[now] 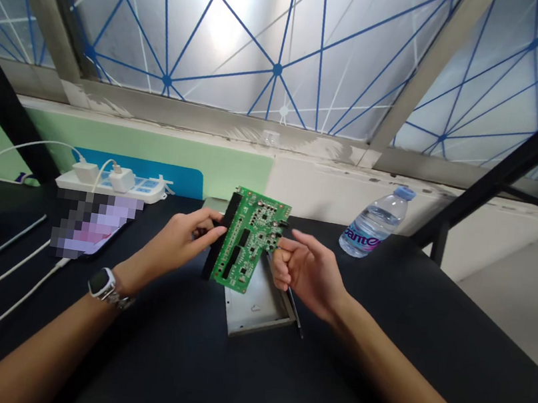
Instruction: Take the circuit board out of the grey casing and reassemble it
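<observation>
- Pinched between the thumb and curled fingers of the left hand point(182, 239), the green circuit board point(257, 240) is held by the black strip point(222, 235) along its left edge.
- The board is at the centre of the frame, tilted, its component side facing the camera.
- The right hand point(312, 272) is just right of the board, fingers curled in by its right edge and thumb raised clear of them; whether these fingers grip the board, I cannot tell.
- Below the board, at lower centre, a grey metal tray point(257, 311) lies on the black desk point(164, 361), partly hidden by board and hand.
- A thin dark rod point(296, 315) slants along the tray's right side.
- A watch point(102, 282) circles the left wrist.
- Right of centre, a water bottle point(371, 225) with a blue cap leans near the wall.
- On the left, a phone point(105, 234), partly pixelated, lies in front of a white power strip point(146, 190) with plugs and pale cables.
- Patterned window panes point(254, 31) fill the top.
</observation>
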Action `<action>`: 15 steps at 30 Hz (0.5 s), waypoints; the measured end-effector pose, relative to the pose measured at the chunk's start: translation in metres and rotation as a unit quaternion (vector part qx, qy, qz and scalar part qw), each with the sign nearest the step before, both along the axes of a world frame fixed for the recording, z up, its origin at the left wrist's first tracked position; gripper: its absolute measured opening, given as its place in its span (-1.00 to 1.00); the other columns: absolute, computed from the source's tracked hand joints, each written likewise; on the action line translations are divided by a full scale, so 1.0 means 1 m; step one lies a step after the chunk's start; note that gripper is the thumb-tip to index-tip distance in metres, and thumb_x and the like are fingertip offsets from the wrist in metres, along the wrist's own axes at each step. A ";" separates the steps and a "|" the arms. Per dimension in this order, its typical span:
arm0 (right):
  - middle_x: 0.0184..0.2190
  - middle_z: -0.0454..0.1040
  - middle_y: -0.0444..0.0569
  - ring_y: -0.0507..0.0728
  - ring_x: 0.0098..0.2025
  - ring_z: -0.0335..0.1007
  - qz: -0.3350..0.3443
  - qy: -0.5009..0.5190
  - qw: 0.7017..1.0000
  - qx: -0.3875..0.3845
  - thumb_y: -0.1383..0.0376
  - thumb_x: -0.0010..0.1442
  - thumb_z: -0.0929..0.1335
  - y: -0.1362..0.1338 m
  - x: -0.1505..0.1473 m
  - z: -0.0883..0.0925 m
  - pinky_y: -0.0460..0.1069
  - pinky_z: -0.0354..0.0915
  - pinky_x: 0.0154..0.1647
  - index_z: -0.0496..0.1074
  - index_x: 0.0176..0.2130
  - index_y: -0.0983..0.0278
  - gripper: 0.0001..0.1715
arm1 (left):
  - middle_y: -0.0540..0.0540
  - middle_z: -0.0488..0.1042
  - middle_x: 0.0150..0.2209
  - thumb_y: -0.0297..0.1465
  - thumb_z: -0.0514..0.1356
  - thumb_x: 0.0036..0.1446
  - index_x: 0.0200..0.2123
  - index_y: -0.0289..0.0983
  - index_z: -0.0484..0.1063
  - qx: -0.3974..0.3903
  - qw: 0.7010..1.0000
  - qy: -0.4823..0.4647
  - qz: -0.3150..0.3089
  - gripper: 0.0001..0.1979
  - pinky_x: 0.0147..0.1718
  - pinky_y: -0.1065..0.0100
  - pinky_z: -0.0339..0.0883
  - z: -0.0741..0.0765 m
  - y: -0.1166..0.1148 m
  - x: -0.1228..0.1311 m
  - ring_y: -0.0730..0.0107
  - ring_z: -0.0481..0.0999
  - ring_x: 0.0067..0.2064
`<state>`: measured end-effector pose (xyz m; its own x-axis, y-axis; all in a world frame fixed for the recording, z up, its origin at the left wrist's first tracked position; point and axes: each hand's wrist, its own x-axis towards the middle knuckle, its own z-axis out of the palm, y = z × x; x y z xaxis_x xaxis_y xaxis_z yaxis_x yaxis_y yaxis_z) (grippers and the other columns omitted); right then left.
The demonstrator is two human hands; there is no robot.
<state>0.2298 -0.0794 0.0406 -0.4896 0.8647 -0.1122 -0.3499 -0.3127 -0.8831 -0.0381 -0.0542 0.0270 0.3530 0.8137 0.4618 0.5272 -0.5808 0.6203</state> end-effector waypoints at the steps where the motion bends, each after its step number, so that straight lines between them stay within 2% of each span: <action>1: -0.63 0.31 -0.14 0.00 -0.58 0.12 0.004 -0.013 1.000 0.026 0.12 0.23 0.36 -0.003 -0.001 0.000 -0.06 0.15 -0.53 0.37 -0.44 0.30 -0.67 | 0.08 0.41 -0.54 -0.22 0.13 0.33 -0.11 -0.27 0.41 -0.047 0.999 -0.013 -0.005 -0.75 -0.42 0.37 0.35 -0.002 0.002 0.000 0.41 0.45 -0.49; 3: -0.62 0.28 -0.20 -0.03 -0.57 0.09 0.005 -0.052 0.996 0.077 0.26 0.16 0.44 -0.008 -0.005 -0.001 -0.09 0.14 -0.54 0.41 -0.38 0.32 -0.81 | 0.08 0.38 -0.57 -0.20 0.12 0.32 -0.15 -0.28 0.43 -0.126 0.991 -0.039 -0.014 -0.74 -0.47 0.38 0.34 -0.004 0.003 0.002 0.41 0.43 -0.53; 4: -0.62 0.29 -0.22 -0.04 -0.57 0.09 0.002 -0.072 0.993 0.095 0.28 0.14 0.47 -0.011 -0.008 -0.001 -0.10 0.13 -0.55 0.45 -0.30 0.33 -0.82 | 0.07 0.38 -0.57 -0.20 0.12 0.31 -0.17 -0.28 0.44 -0.155 0.987 -0.050 -0.014 -0.74 -0.50 0.39 0.33 -0.005 0.003 0.003 0.42 0.41 -0.55; 6: -0.60 0.33 -0.23 -0.04 -0.57 0.13 -0.003 -0.112 0.987 0.119 0.26 0.11 0.51 -0.015 -0.013 -0.004 -0.10 0.16 -0.55 0.48 -0.06 0.36 -0.60 | 0.04 0.41 -0.55 -0.21 0.13 0.30 -0.21 -0.28 0.47 -0.190 0.980 -0.067 -0.012 -0.74 -0.54 0.41 0.29 -0.006 0.000 0.009 0.42 0.41 -0.56; 9: -0.54 0.42 -0.20 -0.03 -0.56 0.19 -0.002 -0.158 0.976 0.148 0.21 0.11 0.52 -0.021 -0.022 -0.007 -0.07 0.21 -0.52 0.31 0.27 0.38 -0.18 | -0.06 0.52 -0.47 -0.22 0.13 0.29 -0.19 -0.28 0.48 -0.211 0.973 -0.091 -0.018 -0.74 -0.50 0.39 0.33 -0.009 -0.006 0.022 0.32 0.51 -0.47; 12: -0.49 0.47 -0.18 -0.04 -0.57 0.18 0.002 -0.164 0.972 0.167 0.18 0.15 0.50 -0.025 -0.029 -0.010 -0.06 0.21 -0.50 0.08 0.42 0.34 0.01 | -0.12 0.58 -0.35 -0.26 0.11 0.29 -0.17 -0.27 0.47 -0.180 0.979 -0.100 -0.008 -0.77 -0.38 0.33 0.40 -0.014 -0.012 0.036 0.23 0.57 -0.34; 15: -0.47 0.46 -0.19 -0.03 -0.53 0.21 0.000 -0.164 0.970 0.180 0.18 0.17 0.50 -0.028 -0.033 -0.012 -0.06 0.22 -0.48 -0.04 0.46 0.31 0.09 | -0.13 0.57 -0.31 -0.31 0.08 0.31 -0.16 -0.27 0.46 -0.148 0.984 -0.097 0.016 -0.80 -0.33 0.32 0.38 -0.019 -0.016 0.045 0.22 0.56 -0.30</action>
